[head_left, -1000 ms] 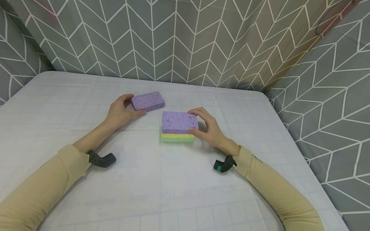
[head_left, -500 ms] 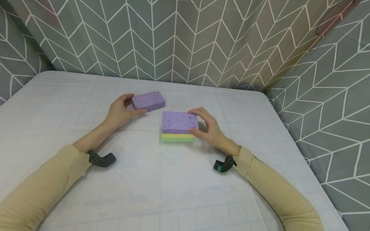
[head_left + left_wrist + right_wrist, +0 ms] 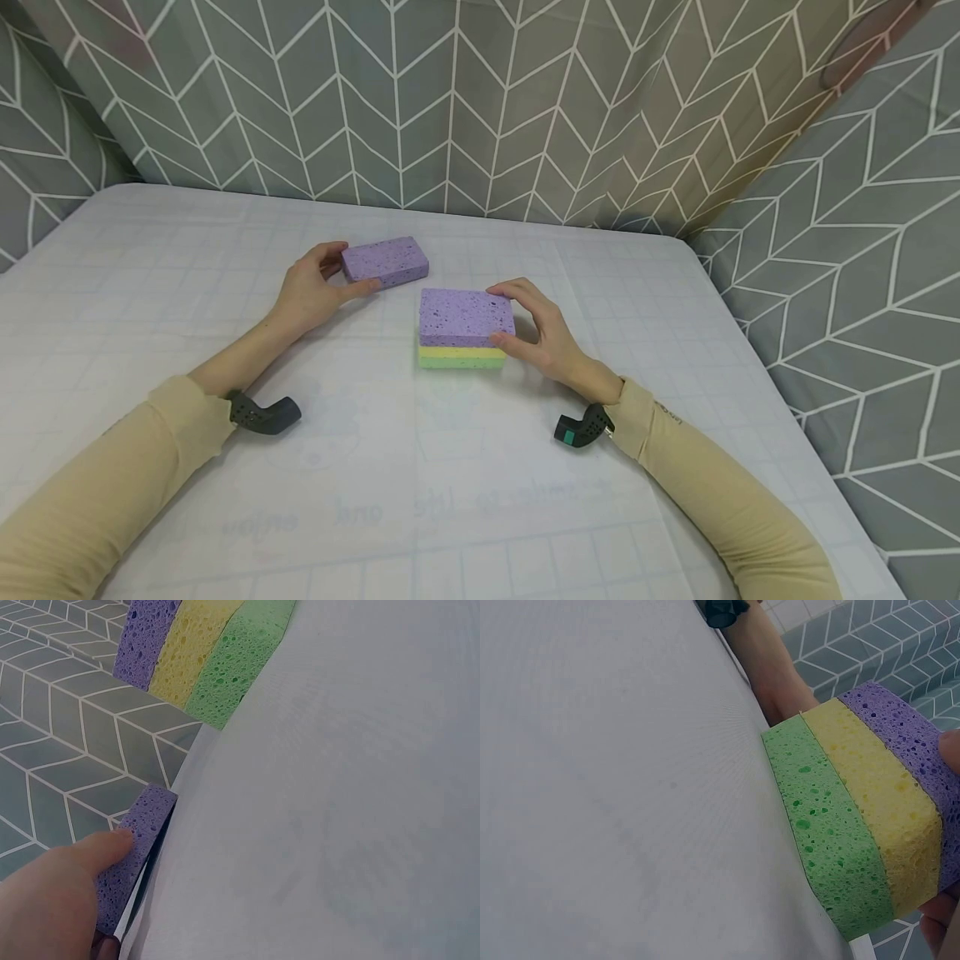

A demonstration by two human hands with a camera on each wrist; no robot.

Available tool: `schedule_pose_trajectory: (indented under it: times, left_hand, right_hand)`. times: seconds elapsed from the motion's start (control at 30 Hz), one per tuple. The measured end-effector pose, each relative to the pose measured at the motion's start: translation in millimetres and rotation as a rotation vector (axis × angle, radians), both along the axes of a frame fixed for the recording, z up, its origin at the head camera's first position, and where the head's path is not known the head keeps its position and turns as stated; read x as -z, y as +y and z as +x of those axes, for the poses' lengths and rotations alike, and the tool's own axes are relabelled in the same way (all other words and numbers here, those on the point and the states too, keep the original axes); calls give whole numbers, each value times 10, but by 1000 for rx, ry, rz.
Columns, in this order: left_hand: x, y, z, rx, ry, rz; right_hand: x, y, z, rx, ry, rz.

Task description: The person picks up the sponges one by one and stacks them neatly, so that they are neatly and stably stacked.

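Observation:
A lone purple sponge [image 3: 386, 260] lies at a slant over the white tabletop, left of and behind a stack of sponges. My left hand [image 3: 310, 287] pinches its left end, thumb on the near side and fingers at the far corner. In the left wrist view a dark gap runs under this purple sponge [image 3: 142, 840]. The stack has a purple sponge [image 3: 465, 315] on top, a yellow sponge [image 3: 881, 799] in the middle and a green sponge [image 3: 825, 832] at the bottom. My right hand [image 3: 546, 335] grips the top purple one by its right end, between thumb and fingers.
A white cloth with faint grid lines and lettering covers the table [image 3: 360, 450]. Grey curtains [image 3: 420, 108] with white chevron lines hang behind it and at both sides. A dark wrist camera [image 3: 264, 414] sits at the left cuff, another wrist camera [image 3: 581, 427] at the right.

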State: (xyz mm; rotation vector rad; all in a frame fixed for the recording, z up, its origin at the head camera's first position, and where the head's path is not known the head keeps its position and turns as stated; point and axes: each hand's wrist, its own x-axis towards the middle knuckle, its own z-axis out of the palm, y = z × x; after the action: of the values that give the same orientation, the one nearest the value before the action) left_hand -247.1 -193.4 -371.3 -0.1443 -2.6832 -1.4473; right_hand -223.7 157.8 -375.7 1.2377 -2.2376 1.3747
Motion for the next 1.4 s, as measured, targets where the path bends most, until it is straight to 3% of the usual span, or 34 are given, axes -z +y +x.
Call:
schedule_pose_trajectory:
  times: [1.07,1.4]
  left_hand:
    - [-18,-6,-8,0,-18,18]
    - [-24,-5,1,-7,-10,26]
  right_hand:
    - [-14,-2,-15,-20,-8,-17]
    - [-19,-9,-3,11,-14,6]
